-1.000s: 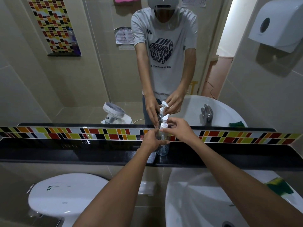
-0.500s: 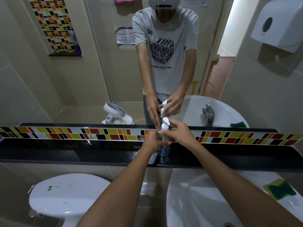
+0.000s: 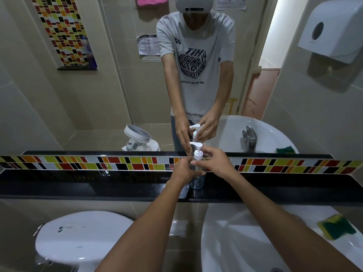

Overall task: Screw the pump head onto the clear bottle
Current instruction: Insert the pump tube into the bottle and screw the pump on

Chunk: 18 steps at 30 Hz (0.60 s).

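From your head camera, take the black ledge (image 3: 82, 190) under the mirror as your landmark. The clear bottle (image 3: 197, 182) stands upright on that ledge, roughly at its middle, just in front of the band of coloured tiles (image 3: 121, 163). The white pump head (image 3: 197, 152) sits on top of the bottle's neck, its nozzle pointing to your left.

Your left hand (image 3: 183, 170) is wrapped around the upper body of the bottle, fingers closed on it, just above the ledge. Your right hand (image 3: 215, 160) comes in from the right side and is pinched on the collar of the pump head, thumb and fingertips together around it. Whether the collar is fully seated on the neck cannot be told; your fingers cover the joint.

Below the ledge, to your left, is the white toilet lid (image 3: 82, 238); below it to your right is the white sink (image 3: 235, 242), with a green and yellow sponge (image 3: 336, 227) on its rim. Above the ledge the mirror repeats the bottle and both hands. High on the right wall, well above the ledge, hangs a white paper dispenser (image 3: 334, 28).
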### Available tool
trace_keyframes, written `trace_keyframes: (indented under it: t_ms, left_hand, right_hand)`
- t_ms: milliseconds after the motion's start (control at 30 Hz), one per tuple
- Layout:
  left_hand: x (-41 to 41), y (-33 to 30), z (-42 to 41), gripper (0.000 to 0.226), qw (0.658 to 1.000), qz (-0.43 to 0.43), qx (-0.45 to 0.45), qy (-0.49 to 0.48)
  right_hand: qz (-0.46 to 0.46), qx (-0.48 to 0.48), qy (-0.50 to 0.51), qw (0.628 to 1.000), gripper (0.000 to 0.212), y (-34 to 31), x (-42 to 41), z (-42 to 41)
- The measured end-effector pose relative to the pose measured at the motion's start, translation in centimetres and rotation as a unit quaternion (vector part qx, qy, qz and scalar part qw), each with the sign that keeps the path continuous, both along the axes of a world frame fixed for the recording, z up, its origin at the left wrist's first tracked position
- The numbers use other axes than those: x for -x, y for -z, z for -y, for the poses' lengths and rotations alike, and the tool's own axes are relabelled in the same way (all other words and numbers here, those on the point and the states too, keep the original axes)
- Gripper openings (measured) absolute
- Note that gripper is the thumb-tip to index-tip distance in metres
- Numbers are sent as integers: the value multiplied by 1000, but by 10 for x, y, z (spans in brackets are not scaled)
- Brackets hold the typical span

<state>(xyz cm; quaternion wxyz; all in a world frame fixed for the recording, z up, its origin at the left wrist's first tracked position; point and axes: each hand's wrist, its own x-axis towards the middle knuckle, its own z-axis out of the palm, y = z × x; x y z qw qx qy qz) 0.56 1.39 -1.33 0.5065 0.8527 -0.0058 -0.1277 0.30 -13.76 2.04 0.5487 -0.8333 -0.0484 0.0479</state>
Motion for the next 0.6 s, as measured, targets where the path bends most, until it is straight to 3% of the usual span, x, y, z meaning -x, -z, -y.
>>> trace_keyframes:
  t_ms: [167, 300, 400, 600]
  left_hand:
    - [1, -1, 0, 63, 1000, 12, -7, -7]
    - [0, 1, 0, 62, 1000, 5, -5, -7]
    - [-1, 1, 0, 63, 1000, 0, 2, -7]
    - [0, 0, 1, 59, 1000, -4, 7, -10]
  right_hand:
    - [6, -10, 66, 998, 54, 3, 1, 5]
    - [-12, -19, 24, 999, 69, -3, -2, 5]
    - [-12, -12, -12, 1000, 62, -2, -1, 1]
    - [0, -35, 76, 997, 50, 6, 1, 9]
